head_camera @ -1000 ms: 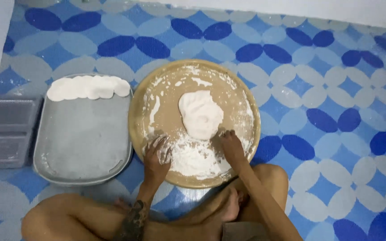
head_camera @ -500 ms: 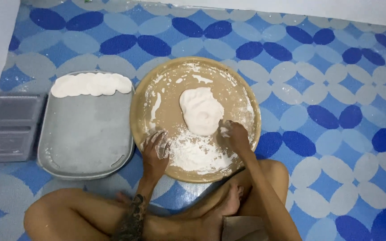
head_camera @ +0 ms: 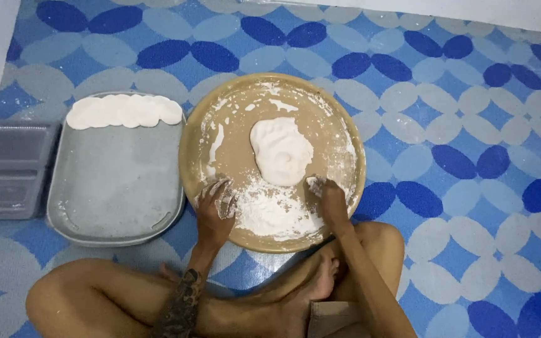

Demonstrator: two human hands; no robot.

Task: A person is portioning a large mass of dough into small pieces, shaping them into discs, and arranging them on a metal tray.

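A round tan tray [head_camera: 190, 150] lies on the floor in front of my crossed legs. A lump of white dough [head_camera: 281, 152] rests at its middle, with loose white flour [head_camera: 270, 211] spread over the near part. My left hand [head_camera: 215, 209] rests on the tray's near left edge, floury, fingers curled at the flour. My right hand [head_camera: 327, 198] sits on the flour just below and right of the dough, fingers bent down onto the tray. Neither hand holds anything that I can see.
A grey oblong metal tray [head_camera: 114, 194] lies left of the round tray, with a row of flat white dough discs [head_camera: 123, 111] along its far end. A clear plastic compartment box [head_camera: 4, 169] sits further left. The floor has a blue patterned mat [head_camera: 458, 156].
The view has shifted slightly. Both hands have drawn a little toward the near part of the tray, the right one down away from the dough.
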